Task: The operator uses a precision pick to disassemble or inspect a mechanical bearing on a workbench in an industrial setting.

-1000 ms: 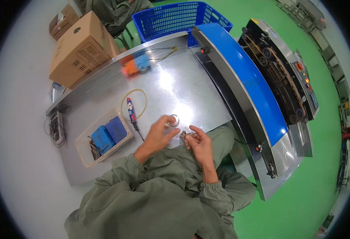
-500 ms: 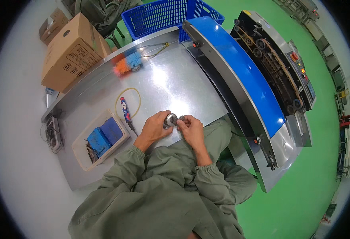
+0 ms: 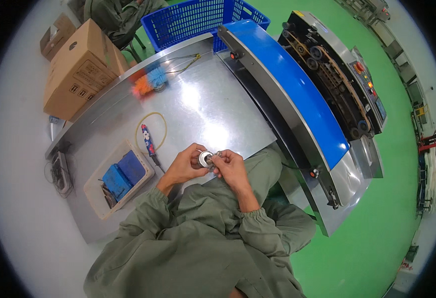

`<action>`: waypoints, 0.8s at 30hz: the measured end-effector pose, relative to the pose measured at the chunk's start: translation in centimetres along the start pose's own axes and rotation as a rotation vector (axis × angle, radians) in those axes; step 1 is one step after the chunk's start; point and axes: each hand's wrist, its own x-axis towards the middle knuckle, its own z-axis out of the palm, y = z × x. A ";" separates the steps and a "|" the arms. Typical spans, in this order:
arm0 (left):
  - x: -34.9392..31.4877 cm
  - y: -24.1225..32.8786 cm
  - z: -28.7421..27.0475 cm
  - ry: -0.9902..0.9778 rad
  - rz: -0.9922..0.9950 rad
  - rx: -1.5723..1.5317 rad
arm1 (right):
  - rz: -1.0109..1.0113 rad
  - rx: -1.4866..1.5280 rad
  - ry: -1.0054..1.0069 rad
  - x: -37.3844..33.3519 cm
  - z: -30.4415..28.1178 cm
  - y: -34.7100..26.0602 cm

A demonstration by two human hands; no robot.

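Both hands grip one small silver ring [image 3: 205, 159] over the bench's near edge, left hand [image 3: 185, 166] and right hand [image 3: 230, 168] on either side.

Both hands, left [image 3: 185, 166] & right [image 3: 231, 169], meet at edge of steel counter [image 3: 208, 107], pinching a small round metal part [image 3: 205, 159] btwn them. Beige tray [image 3: 119, 185] w/ blue blocks sits left; screwdriver [image 3: 148, 144] nearby.

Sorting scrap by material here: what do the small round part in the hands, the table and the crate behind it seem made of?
Small round part: apparently bright metal, silvery and glinting; too small to be sure. Table: sheet metal, likely stainless, brushed with a glare patch. Crate: blue moulded plastic, lattice walls.
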 end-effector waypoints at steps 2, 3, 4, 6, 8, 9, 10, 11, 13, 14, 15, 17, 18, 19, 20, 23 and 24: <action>-0.1 -0.4 0.5 0.009 0.023 -0.074 | -0.021 -0.018 0.020 -0.3 0.4 -0.4; -0.1 -0.6 0.7 0.031 0.045 -0.148 | -0.037 -0.075 0.042 -0.2 0.6 -0.6; -0.1 -0.8 0.9 0.022 0.046 -0.149 | -0.054 -0.133 0.061 -0.1 0.6 -0.7; 0.0 -1.4 1.1 0.062 0.103 -0.085 | -0.071 -0.143 0.067 0.0 0.4 -0.5; 0.1 -1.7 0.8 0.049 0.103 -0.039 | -0.084 -0.152 0.064 -0.1 0.3 -0.5; 0.1 -1.7 0.8 0.040 0.104 0.007 | -0.046 -0.094 0.050 -0.2 0.1 -0.6; 0.1 -1.2 0.8 0.036 0.102 0.007 | -0.006 -0.035 0.037 -0.3 -0.1 -0.7; 0.0 -0.3 0.8 0.008 0.053 -0.003 | -0.005 -0.034 0.041 -0.4 -0.3 -0.7; 0.0 0.2 0.7 -0.021 0.002 -0.011 | 0.037 0.055 0.010 -0.8 -0.4 -0.7; -0.1 0.2 0.6 -0.035 -0.001 -0.016 | 0.038 0.058 0.011 -0.8 -0.3 -0.9; -0.1 0.2 0.6 -0.049 -0.005 -0.019 | 0.026 0.021 0.012 -0.9 -0.2 -1.0; 0.1 0.0 0.4 -0.061 0.023 0.026 | 0.009 -0.011 0.014 -0.8 -0.1 -1.0; 0.1 -0.2 0.4 -0.069 0.052 0.067 | 0.021 -0.027 0.023 -0.9 -0.2 -0.9; 0.2 -0.5 0.4 -0.068 0.051 0.075 | 0.031 -0.042 0.030 -0.8 -0.2 -0.7; 0.3 -0.9 0.5 -0.087 0.030 0.024 | 0.028 -0.035 0.026 -0.7 -0.2 -0.4; 0.2 -1.5 1.2 -0.098 -0.025 -0.101 | 0.063 0.083 0.035 -0.4 0.3 0.0; 0.1 -1.6 1.5 -0.092 -0.054 -0.182 | 0.082 0.069 0.037 -0.4 0.5 0.0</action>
